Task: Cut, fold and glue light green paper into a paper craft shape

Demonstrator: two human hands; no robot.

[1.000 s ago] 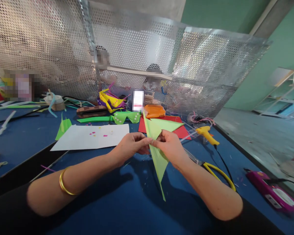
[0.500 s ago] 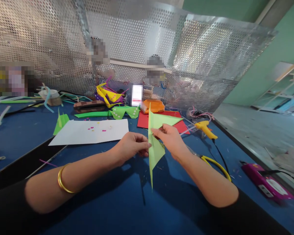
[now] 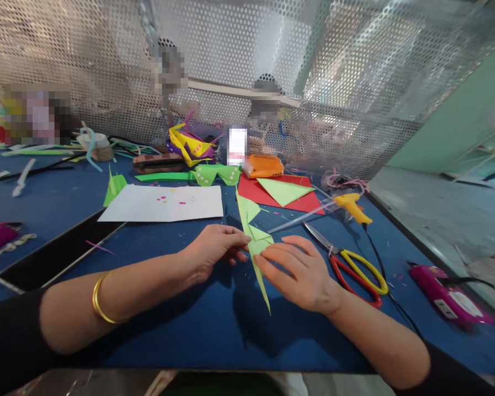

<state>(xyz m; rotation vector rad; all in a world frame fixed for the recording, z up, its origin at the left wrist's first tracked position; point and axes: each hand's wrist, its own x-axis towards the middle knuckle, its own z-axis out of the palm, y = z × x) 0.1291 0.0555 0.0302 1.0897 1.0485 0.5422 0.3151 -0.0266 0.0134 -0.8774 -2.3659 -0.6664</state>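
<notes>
A light green folded paper piece (image 3: pixel 247 220), long and pointed, stands tilted above the blue table between my hands. My left hand (image 3: pixel 223 247) pinches its left edge between thumb and fingers. On its right side, my right hand (image 3: pixel 295 269) has its fingers bent against the lower part of the paper; the thumb is hidden. Beyond, another light green paper triangle (image 3: pixel 284 192) lies on a red sheet (image 3: pixel 249 190). Scissors (image 3: pixel 355 269) with one yellow and one red handle lie right of my right hand.
White paper (image 3: pixel 198 203) with small pink bits lies at the left. Green paper glasses (image 3: pixel 216 175), an orange packet (image 3: pixel 264 166) and yellow-purple paper shapes (image 3: pixel 190 148) are at the back. A yellow glue gun (image 3: pixel 350 206) and magenta device (image 3: pixel 449 294) are right.
The light green paper has tilted and its folds look different. My right hand has moved lower on it. The light green triangle on the red sheet and the scissors now show more fully.
</notes>
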